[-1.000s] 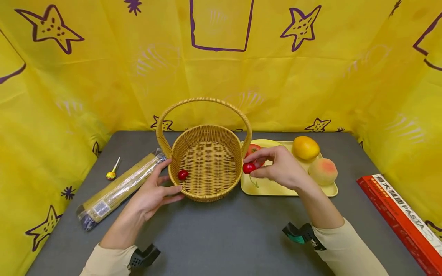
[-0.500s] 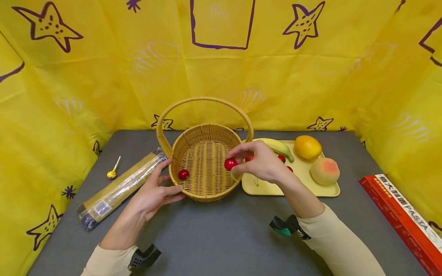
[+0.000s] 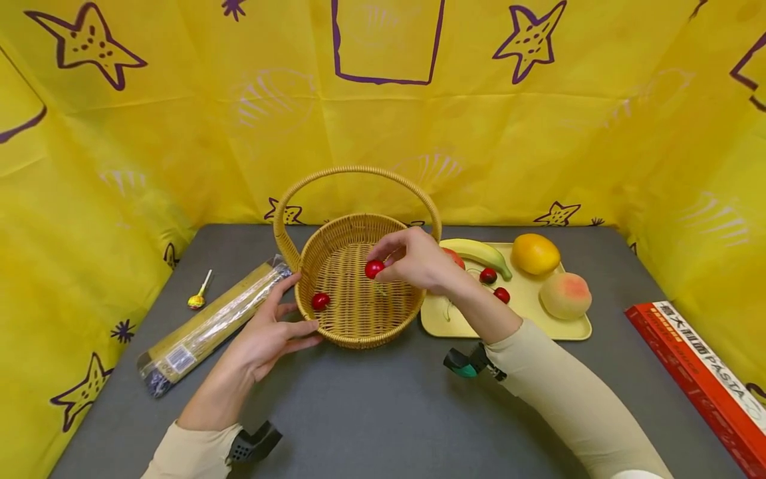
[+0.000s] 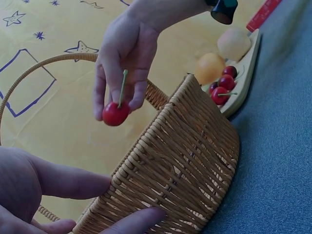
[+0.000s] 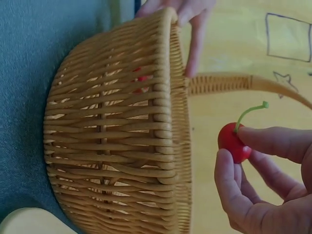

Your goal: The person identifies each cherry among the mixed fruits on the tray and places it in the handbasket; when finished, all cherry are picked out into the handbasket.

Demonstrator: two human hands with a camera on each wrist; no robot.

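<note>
A red cherry (image 3: 374,269) with a green stem is pinched between the thumb and fingers of my right hand (image 3: 419,259), above the inside of the wicker basket (image 3: 359,342). In the right wrist view the pinched cherry (image 5: 234,143) is beyond the basket's rim. My left hand (image 3: 272,339) touches the basket's left side, its fairly straight fingers spread along the rim. Another cherry (image 3: 320,301) lies on the basket floor at the left. On the yellow tray (image 3: 473,327) to the right are more cherries (image 3: 501,295), a banana (image 3: 475,253) and a partly hidden red round fruit (image 3: 455,258).
The tray also bears an orange-yellow mango-like fruit (image 3: 535,254) and a peach (image 3: 565,296). Left of the basket lie a long clear-wrapped package (image 3: 215,326) and a lollipop (image 3: 197,296). A red pasta box (image 3: 694,372) is at the right edge. The basket's tall handle (image 3: 359,169) arches overhead.
My right hand has carried the pinched cherry leftward from over the tray to over the basket, uncovering the banana and tray cherries. The left hand stays at the basket's rim.
</note>
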